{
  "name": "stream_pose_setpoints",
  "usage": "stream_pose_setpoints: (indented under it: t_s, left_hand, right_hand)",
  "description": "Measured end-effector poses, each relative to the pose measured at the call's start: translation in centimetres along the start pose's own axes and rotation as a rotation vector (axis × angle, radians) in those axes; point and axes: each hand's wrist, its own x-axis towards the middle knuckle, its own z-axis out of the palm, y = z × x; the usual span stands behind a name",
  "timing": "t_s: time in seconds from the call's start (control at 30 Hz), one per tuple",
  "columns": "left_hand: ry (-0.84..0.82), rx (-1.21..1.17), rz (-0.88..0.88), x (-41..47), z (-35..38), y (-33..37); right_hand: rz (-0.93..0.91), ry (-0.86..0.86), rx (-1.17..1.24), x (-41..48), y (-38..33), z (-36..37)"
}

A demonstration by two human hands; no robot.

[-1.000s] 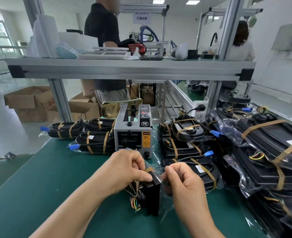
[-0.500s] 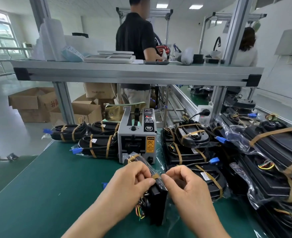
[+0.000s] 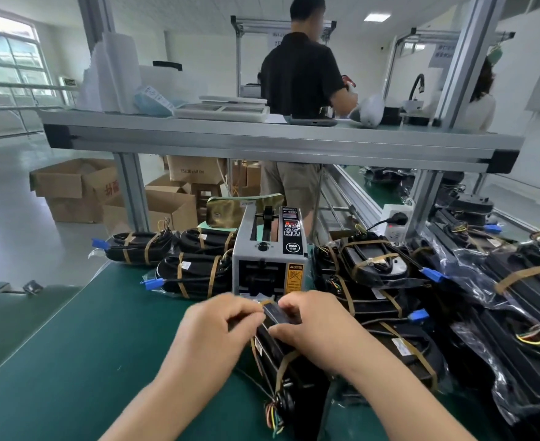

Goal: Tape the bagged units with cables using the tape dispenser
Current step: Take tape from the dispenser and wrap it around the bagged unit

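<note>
A black bagged unit [image 3: 289,377] stands on edge on the green mat, coloured cable ends trailing at its near end. One brown tape band [image 3: 282,366] wraps its middle. My left hand [image 3: 221,326] and my right hand [image 3: 313,323] both pinch the unit's far top end, where another tape strip [image 3: 268,303] lies over the bag. The grey tape dispenser [image 3: 270,256] sits just beyond my hands, its outlet facing me.
Taped units lie stacked left of the dispenser [image 3: 186,265] and in a big pile on the right [image 3: 389,281]. An aluminium shelf [image 3: 262,141] crosses overhead. A person in black [image 3: 300,78] stands behind the bench, with cardboard boxes [image 3: 78,186] on the floor.
The view has shifted down and closer. Both hands moved with the unit toward the dispenser and now pinch its far end. The person behind walked right.
</note>
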Motion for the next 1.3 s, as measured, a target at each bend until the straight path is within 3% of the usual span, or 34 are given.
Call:
stream_pose_setpoints:
  t_s: [0.17, 0.23, 0.5, 0.7, 0.83, 1.03, 1.3]
  left_hand:
    - [-0.210, 0.636, 0.468, 4.5, -0.7, -0.5]
    - [-0.271, 0.775, 0.633, 5.3, -0.8, -0.3]
    - [-0.379, 0.984, 0.863, 6.8, -0.9, 0.7]
    - [-0.317, 0.971, 0.970, 6.7, -0.5, 0.4]
    - [-0.302, 0.849, 0.902, 6.9, -0.3, 0.0]
    - [-0.383, 0.657, 0.505, 7.0, 0.6, -1.3]
    - [-0.344, 0.532, 0.509, 6.8, 0.0, -1.6]
  right_hand:
    - [-0.012, 0.050, -0.004, 0.0, 0.2, 0.4]
    - [-0.006, 0.052, 0.006, 0.0, 0.3, 0.4]
    - [-0.002, 0.049, 0.038, 0.1, 0.8, 0.5]
    - [-0.009, 0.056, 0.007, 0.1, 0.8, 0.5]
    - [-0.002, 0.066, -0.008, 0.1, 0.7, 0.6]
    - [0.018, 0.121, 0.002, 0.3, 0.6, 0.6]
    - [0.015, 0.197, 0.038, 1.4, 0.4, 1.2]
